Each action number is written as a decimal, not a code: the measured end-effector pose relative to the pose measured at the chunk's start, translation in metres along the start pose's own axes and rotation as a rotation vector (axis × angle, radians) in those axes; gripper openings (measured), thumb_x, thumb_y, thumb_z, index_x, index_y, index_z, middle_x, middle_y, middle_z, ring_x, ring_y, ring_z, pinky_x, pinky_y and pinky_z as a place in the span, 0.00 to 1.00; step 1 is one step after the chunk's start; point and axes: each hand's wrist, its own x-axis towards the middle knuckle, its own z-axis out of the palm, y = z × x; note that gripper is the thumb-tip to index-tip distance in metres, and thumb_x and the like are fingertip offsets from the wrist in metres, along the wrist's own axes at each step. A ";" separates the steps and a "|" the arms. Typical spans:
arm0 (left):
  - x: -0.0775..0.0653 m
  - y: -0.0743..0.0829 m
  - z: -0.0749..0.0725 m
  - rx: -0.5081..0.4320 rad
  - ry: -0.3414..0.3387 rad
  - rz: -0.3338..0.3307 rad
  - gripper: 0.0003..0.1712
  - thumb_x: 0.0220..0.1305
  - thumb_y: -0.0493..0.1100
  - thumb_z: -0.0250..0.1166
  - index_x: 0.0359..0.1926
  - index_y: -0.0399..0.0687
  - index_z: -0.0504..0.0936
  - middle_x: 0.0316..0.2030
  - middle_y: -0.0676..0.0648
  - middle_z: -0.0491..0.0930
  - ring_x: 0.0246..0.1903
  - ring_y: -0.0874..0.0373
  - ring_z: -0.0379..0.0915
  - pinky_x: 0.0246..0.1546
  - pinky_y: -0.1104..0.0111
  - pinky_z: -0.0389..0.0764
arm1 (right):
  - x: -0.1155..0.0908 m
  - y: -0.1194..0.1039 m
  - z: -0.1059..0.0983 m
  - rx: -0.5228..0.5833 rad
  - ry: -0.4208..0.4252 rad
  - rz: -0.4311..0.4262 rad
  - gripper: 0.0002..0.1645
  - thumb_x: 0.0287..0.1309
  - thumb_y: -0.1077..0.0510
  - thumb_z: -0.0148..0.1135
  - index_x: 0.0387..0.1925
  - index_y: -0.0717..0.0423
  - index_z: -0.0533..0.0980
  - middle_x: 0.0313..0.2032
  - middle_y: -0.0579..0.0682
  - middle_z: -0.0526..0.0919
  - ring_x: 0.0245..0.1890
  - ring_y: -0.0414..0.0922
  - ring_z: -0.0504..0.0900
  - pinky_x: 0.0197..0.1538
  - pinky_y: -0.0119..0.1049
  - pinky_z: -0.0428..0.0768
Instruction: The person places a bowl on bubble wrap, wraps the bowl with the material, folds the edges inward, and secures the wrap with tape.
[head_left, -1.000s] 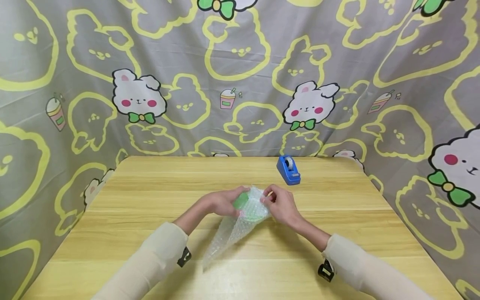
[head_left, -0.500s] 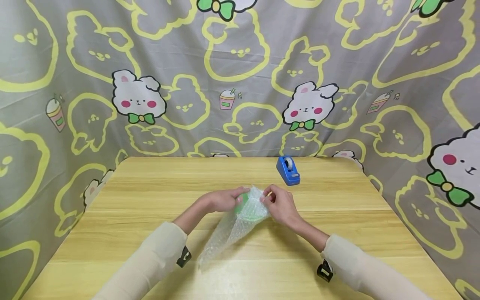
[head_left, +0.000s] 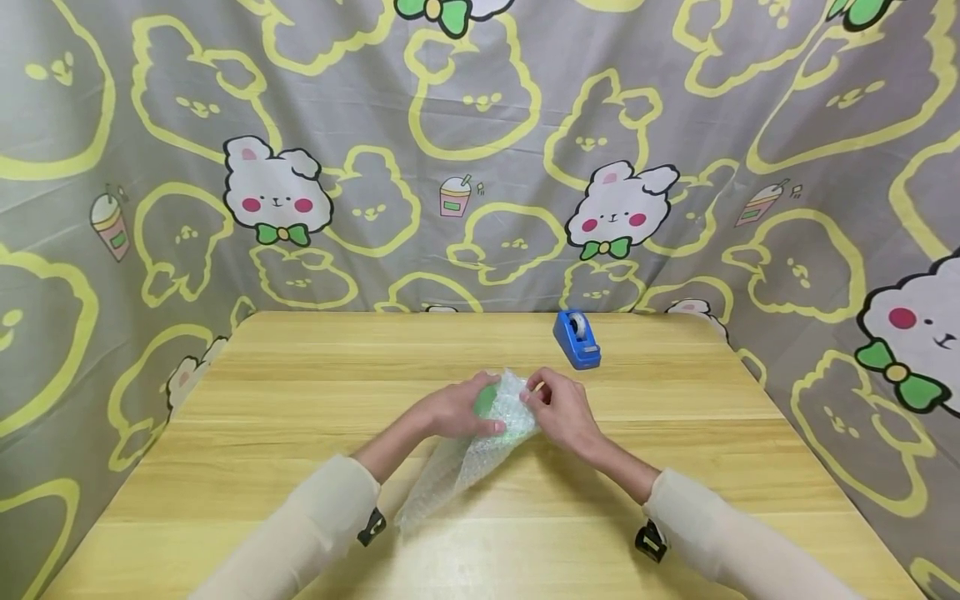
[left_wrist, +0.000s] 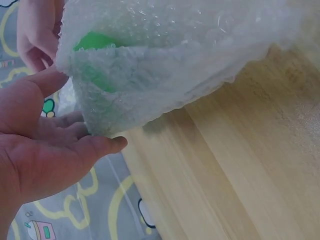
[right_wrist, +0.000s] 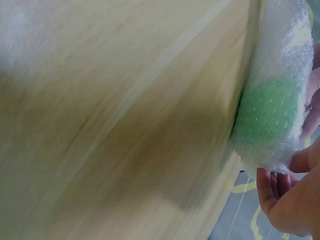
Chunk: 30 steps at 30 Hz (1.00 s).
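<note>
A sheet of clear bubble wrap [head_left: 468, 462] is folded around a rounded green object [head_left: 486, 402] over the middle of the table, its pointed tail trailing toward the front left. My left hand [head_left: 453, 412] holds the left side of the bundle between spread thumb and fingers; in the left wrist view some of those fingers [left_wrist: 75, 125] pass behind the wrap. At the right end, my right hand [head_left: 562, 408] pinches the wrap's edge between thumb and fingertips. Through the bubbles, the green object [right_wrist: 270, 110] shows as a green patch in the right wrist view; its kind is hidden.
A blue tape dispenser [head_left: 577, 340] with a roll of clear tape stands toward the back right of the wooden table [head_left: 315, 367]. A patterned grey curtain [head_left: 510, 125] hangs behind the table and along both sides.
My left hand briefly drew its thumb back, then spread it forward again over the wrap. The wrap's tail shifted slightly left, and its fold covers more of the green object. My right hand stayed put.
</note>
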 end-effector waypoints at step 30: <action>-0.002 0.001 0.009 0.114 0.044 0.078 0.45 0.68 0.50 0.68 0.79 0.62 0.55 0.79 0.37 0.51 0.74 0.32 0.53 0.71 0.40 0.62 | 0.006 0.000 0.001 -0.077 -0.021 -0.033 0.05 0.63 0.55 0.70 0.34 0.51 0.84 0.24 0.45 0.81 0.24 0.40 0.74 0.27 0.32 0.72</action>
